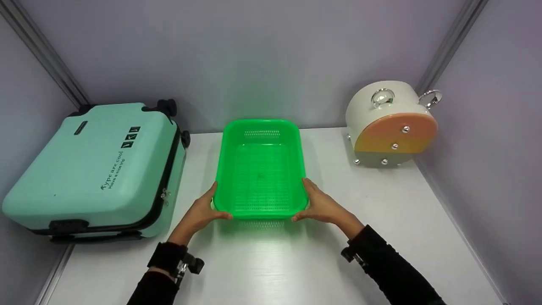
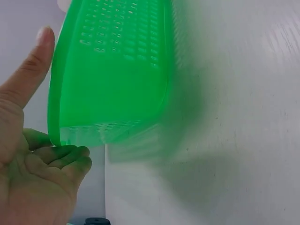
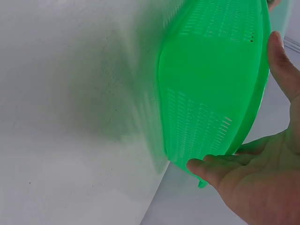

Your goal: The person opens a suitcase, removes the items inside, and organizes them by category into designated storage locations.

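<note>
A rectangular green plastic basket (image 1: pixel 262 173) with slotted sides is at the middle of the white table, in front of the back wall. My left hand (image 1: pixel 200 215) holds its near left corner, thumb along the near rim and fingers at the left side. At the near right corner, my right hand (image 1: pixel 324 206) grips it the same way. In the left wrist view, curled fingers (image 2: pixel 72 161) touch the rim's underside. The right wrist view shows fingertips (image 3: pixel 201 168) against the slotted side of the basket (image 3: pixel 206 70), whose base is close over the tabletop.
A mint-green suitcase (image 1: pixel 93 169) with black wheels lies flat on the left. On the right stands a rounded white case (image 1: pixel 381 99) with an orange and yellow front, silver knobs and ring handles. Grey walls (image 1: pixel 271 59) enclose the back and both sides of the table (image 1: pixel 262 271).
</note>
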A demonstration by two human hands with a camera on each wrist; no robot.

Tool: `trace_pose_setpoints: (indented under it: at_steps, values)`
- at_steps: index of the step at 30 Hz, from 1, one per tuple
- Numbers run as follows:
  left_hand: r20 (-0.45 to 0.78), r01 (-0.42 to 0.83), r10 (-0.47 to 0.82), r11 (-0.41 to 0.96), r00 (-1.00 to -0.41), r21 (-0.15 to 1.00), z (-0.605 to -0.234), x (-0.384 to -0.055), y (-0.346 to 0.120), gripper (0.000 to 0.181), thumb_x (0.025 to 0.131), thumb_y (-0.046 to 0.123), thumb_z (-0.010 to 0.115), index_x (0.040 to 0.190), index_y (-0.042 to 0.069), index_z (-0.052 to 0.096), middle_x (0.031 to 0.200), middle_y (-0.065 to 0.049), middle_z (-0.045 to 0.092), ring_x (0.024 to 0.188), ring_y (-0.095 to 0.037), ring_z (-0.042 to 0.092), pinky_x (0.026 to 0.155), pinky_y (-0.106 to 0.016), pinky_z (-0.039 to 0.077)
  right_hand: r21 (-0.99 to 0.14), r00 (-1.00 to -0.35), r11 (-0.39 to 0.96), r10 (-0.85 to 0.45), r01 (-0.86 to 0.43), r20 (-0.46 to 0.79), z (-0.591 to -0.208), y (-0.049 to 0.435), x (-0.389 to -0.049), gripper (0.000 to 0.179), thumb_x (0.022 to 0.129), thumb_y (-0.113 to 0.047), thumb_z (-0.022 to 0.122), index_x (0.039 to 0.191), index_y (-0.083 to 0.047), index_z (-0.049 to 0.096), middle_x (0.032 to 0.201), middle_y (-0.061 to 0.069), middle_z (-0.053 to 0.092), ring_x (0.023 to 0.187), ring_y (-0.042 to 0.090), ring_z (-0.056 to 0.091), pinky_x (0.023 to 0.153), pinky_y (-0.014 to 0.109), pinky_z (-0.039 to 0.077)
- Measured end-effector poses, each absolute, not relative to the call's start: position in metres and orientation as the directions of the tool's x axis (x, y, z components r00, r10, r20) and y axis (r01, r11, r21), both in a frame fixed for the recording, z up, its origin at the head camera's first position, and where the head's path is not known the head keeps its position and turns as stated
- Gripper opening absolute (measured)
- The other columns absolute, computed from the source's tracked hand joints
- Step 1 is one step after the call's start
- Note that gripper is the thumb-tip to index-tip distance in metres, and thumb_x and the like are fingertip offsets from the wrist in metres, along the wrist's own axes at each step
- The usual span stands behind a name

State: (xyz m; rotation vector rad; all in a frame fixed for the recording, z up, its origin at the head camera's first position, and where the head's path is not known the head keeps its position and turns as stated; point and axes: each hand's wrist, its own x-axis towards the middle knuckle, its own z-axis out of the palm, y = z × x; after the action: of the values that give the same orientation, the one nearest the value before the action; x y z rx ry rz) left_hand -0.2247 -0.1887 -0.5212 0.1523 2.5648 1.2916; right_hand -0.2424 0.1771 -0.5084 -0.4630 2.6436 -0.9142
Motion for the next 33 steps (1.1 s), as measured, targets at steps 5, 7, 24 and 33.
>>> trace_pose_setpoints:
  at_steps: [5,7,24,33]
  values:
    - [-0.154,-0.01,0.198,0.583,-0.968,0.812,-0.529,-0.221,-0.175,0.133,0.061,0.054,0.088,0.157,0.009,0.008,0.16,-0.017,0.016,0.144,-0.038,0.02,0.111,-0.054,0.028,-0.66,-0.905,0.731,-0.383,-0.174,-0.186,-0.51,0.19,-0.242,0.137,0.063,-0.052,0.089,0.156,0.0,0.003,0.161,0.02,0.01,0.145,0.036,0.018,0.113,0.052,0.025]
    - [-0.144,-0.005,0.193,0.581,-0.971,0.814,-0.529,-0.221,-0.166,0.132,0.062,0.053,0.088,0.157,0.009,0.009,0.16,-0.015,0.017,0.144,-0.036,0.02,0.112,-0.053,0.028,-0.673,-0.907,0.72,-0.381,-0.17,-0.178,-0.51,0.197,-0.243,0.136,0.063,-0.049,0.09,0.156,-0.001,0.003,0.16,0.02,0.012,0.145,0.037,0.019,0.113,0.053,0.026]
    - [-0.124,0.014,0.207,0.564,-0.97,0.826,-0.533,-0.254,-0.072,0.132,0.065,0.052,0.087,0.157,0.008,0.003,0.159,-0.015,0.02,0.143,-0.032,0.027,0.113,-0.044,0.03,-0.689,-0.916,0.718,-0.334,-0.095,-0.222,-0.506,0.289,-0.261,0.133,0.07,-0.05,0.086,0.155,0.001,-0.003,0.159,0.028,0.007,0.144,0.045,0.013,0.111,0.061,0.022]
    - [-0.102,0.068,0.256,0.578,-0.961,0.813,-0.531,-0.267,-0.032,0.131,0.067,0.055,0.085,0.157,0.006,0.003,0.16,-0.014,0.018,0.144,-0.028,0.025,0.113,-0.04,0.029,-0.722,-0.92,0.685,-0.338,-0.098,-0.196,-0.502,0.327,-0.27,0.131,0.07,-0.039,0.089,0.155,0.0,-0.002,0.158,0.029,0.011,0.143,0.046,0.016,0.109,0.063,0.023]
